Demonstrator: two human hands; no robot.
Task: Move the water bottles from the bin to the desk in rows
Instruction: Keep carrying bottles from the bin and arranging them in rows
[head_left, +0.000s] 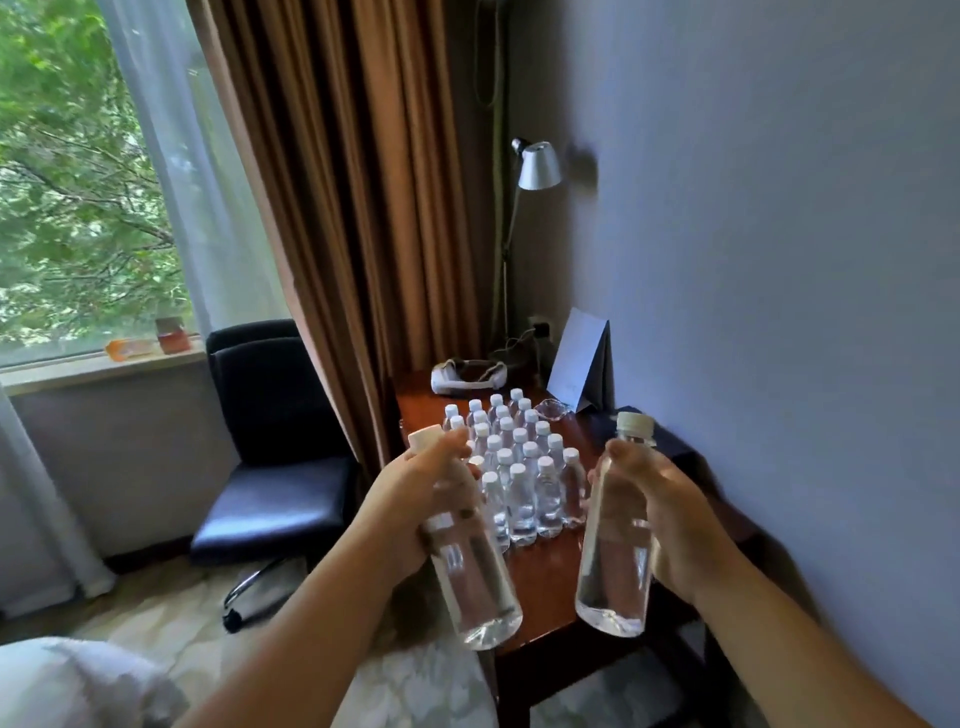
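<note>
My left hand (410, 499) grips a clear water bottle (470, 577) with a white cap, tilted slightly, in the air before the desk's front edge. My right hand (660, 514) grips a second clear water bottle (615, 561), nearly upright, over the desk's near right part. On the dark wooden desk (545, 577) several capped water bottles (519, 457) stand upright in rows, between and beyond the two held bottles. The bin is out of view.
A white headset (467, 375), a folded card (579, 364) and a silver lamp (537, 166) occupy the desk's far end. A black chair (275, 467) stands left of the desk by brown curtains. A wall runs along the right.
</note>
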